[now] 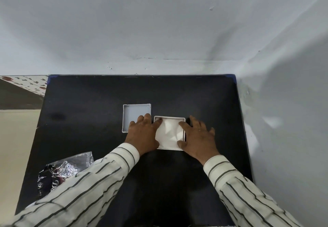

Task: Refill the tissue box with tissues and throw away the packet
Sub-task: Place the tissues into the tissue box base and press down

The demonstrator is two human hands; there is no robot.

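A white square tissue box (170, 149) sits open on the black table, filled with white tissues (169, 133). My left hand (143, 134) lies flat along the box's left side, its fingertips on the tissues at the far left corner. My right hand (197, 136) lies flat on the box's right side, with forefinger and thumb pressing the tissues. The box's lid (134, 113) rests upside down just left of and behind the box, partly under my left hand. The crumpled clear and dark tissue packet (62, 170) lies at the table's near left, partly hidden by my left sleeve.
The black table (99, 102) stands in a corner, with pale walls (284, 120) behind it and along its right edge. Off its left edge is beige floor (16, 138) and a patterned surface (30, 83).
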